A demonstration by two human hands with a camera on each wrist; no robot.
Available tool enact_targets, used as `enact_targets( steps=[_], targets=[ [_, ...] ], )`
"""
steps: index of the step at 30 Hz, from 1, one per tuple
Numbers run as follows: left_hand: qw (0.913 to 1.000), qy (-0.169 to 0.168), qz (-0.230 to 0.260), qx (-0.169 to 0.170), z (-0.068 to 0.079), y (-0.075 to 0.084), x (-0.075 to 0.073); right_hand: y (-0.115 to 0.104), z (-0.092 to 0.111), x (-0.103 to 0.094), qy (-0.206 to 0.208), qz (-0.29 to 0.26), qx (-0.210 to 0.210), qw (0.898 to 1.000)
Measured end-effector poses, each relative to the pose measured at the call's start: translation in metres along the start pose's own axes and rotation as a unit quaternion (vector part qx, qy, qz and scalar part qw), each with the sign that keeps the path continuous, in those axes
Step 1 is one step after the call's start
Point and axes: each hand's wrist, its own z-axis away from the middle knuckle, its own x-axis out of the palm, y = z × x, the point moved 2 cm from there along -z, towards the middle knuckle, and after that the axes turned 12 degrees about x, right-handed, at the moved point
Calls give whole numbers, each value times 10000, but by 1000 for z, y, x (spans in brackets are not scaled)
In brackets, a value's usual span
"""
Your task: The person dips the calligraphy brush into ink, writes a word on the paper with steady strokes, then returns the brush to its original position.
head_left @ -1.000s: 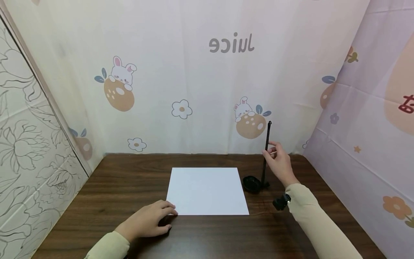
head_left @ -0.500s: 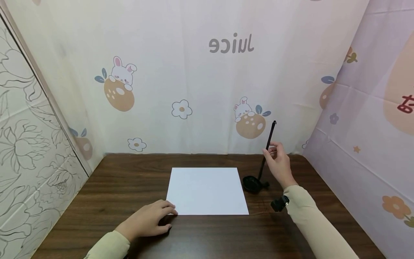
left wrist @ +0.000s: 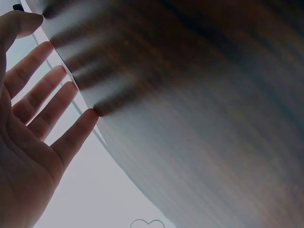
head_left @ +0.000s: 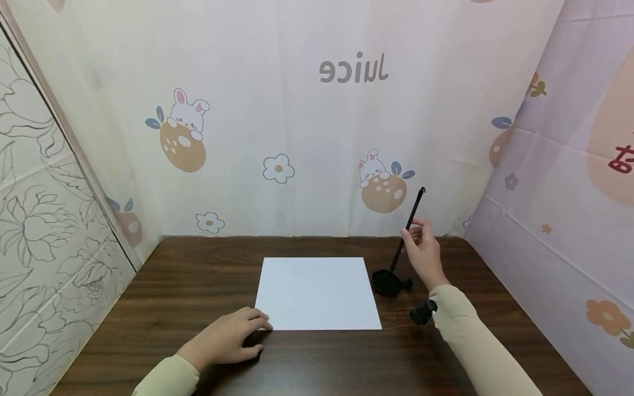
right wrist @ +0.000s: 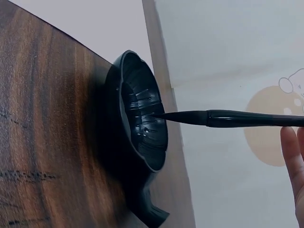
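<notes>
In the head view my right hand (head_left: 424, 254) pinches a black calligraphy brush (head_left: 407, 231) by its handle. The brush leans, top to the right, its hooked end up. Below it sits a black ink dish (head_left: 385, 282) with a short stub handle, just right of a white sheet of paper (head_left: 317, 294). In the right wrist view the brush's pointed tip reaches inside the fluted dish (right wrist: 142, 128), where dark liquid shines; whether it touches the bottom I cannot tell. My left hand (head_left: 230, 335) rests, fingers spread, at the paper's near left corner.
All of this stands on a dark wooden table (head_left: 322, 363). A printed cloth (head_left: 307, 121) with rabbits and fruit hangs behind the table, with more cloth at both sides. Dark ink-like spots (right wrist: 28, 175) mark the wood near the dish.
The brush's lower end has shifted left into the dish, while its top has tipped right. My right hand has moved slightly left. The left hand and the paper have stayed put.
</notes>
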Motion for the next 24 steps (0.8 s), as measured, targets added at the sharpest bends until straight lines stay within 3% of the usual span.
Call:
enact_targets(
  steps=[14, 24],
  targets=[
    [10000, 41, -24, 73, 1, 0, 1, 13, 0, 7, 95, 20, 287, 9995],
    [10000, -19, 28, -82, 0, -1, 2, 15, 0, 9, 99, -12, 292, 9995]
  ],
)
